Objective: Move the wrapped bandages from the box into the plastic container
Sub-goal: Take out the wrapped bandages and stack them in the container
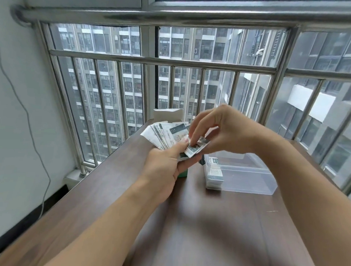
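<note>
My left hand (167,163) holds a fanned stack of wrapped bandages (166,135) above the table. My right hand (217,131) pinches one wrapped bandage (196,148) at the near end of that fan. Behind the hands stands the open bandage box (167,114), white flap up, its green base (183,173) showing under my left hand. The clear plastic container (247,177) sits on the table to the right, with a small pile of wrapped bandages (214,175) stacked at its left end.
The dark brown wooden table (206,226) runs up to a steel window railing (154,60) at the far side. A white wall with a hanging grey cable (28,125) is on the left.
</note>
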